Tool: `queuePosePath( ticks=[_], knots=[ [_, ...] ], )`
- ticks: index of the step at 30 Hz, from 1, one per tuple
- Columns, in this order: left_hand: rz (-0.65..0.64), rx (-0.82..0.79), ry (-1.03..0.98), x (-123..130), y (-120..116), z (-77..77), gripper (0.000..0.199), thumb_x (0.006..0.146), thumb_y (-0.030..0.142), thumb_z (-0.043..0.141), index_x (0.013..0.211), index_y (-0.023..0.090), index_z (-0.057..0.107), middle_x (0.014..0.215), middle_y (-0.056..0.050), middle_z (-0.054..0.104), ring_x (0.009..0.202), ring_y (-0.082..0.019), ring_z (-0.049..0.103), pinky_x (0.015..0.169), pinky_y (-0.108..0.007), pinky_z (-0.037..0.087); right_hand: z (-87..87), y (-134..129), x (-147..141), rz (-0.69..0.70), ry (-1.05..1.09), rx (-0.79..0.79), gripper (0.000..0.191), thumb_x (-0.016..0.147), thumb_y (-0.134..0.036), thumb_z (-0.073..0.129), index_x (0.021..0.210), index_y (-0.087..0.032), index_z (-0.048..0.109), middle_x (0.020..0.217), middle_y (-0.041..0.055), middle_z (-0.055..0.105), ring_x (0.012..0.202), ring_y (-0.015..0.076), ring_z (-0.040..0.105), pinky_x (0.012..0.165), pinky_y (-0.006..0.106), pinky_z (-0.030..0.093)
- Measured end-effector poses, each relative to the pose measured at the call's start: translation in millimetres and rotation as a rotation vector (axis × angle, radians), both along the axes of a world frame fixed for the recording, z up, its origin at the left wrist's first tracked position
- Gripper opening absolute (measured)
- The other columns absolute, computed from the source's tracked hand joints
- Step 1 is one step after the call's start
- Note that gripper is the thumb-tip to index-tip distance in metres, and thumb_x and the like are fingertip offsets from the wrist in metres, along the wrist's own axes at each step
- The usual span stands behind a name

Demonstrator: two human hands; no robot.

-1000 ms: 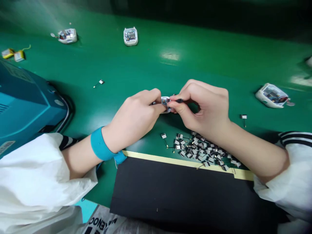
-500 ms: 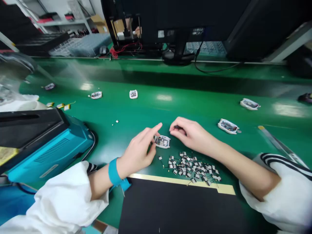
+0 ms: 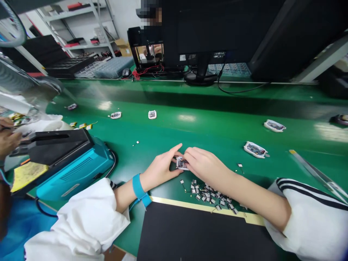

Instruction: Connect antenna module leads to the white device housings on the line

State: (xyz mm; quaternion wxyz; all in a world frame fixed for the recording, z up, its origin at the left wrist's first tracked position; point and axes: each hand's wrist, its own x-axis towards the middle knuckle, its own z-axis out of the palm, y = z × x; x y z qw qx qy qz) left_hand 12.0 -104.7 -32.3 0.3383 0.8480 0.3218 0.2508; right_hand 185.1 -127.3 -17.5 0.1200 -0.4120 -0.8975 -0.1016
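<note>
My left hand (image 3: 160,167) has its thumb and fingers around the edges of a small white housing with a circuit board (image 3: 179,163), its index finger raised. Bent over the right part of that housing, my right hand (image 3: 204,164) has its fingertips pressed together at the board. Whatever they pinch is hidden behind the fingers. Just below the right hand is a pile of small grey parts with thin black leads (image 3: 209,195). One such loose part (image 3: 182,181) lies left of the pile, another (image 3: 240,165) to its upper right.
Other white housings (image 3: 255,149) lie spread over the green bench (image 3: 168,134). Tweezers (image 3: 318,174) are at right. A teal machine (image 3: 78,170) stands at left, near another person's hand (image 3: 8,139). In front is a black mat (image 3: 201,235); behind stands a monitor (image 3: 212,29).
My right hand has moved left and down onto the housing, and my left fingers have closed around it. The view has tilted up, bringing another person's hands in at the left.
</note>
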Motion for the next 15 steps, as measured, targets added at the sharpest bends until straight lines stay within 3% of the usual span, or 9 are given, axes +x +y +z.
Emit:
queuePosePath(
  ticks=[8, 15],
  knots=[
    [0.025, -0.153, -0.127, 1, 2, 4.4, 0.071, 0.063, 0.014, 0.064, 0.125, 0.016, 0.029, 0.098, -0.004, 0.058, 0.081, -0.01, 0.057, 0.077, -0.021, 0.05, -1.1, 9, 3, 0.119, 0.09, 0.141, 0.016, 0.079, -0.019, 0.046, 0.068, -0.013, 0.055, 0.064, 0.003, 0.05, 0.06, 0.0136, 0.043, 0.055, 0.025, 0.037],
    [0.033, -0.148, -0.135, 2, -1, 6.0, 0.068, 0.063, 0.014, 0.064, 0.122, 0.018, 0.031, 0.096, -0.003, 0.059, 0.081, -0.01, 0.058, 0.077, -0.023, 0.05, -6.7, 12, 1, 0.147, 0.477, -0.122, 0.013, 0.08, -0.015, 0.047, 0.074, -0.012, 0.058, 0.073, 0.0035, 0.058, 0.07, 0.0111, 0.051, 0.065, 0.021, 0.043]
  ],
)
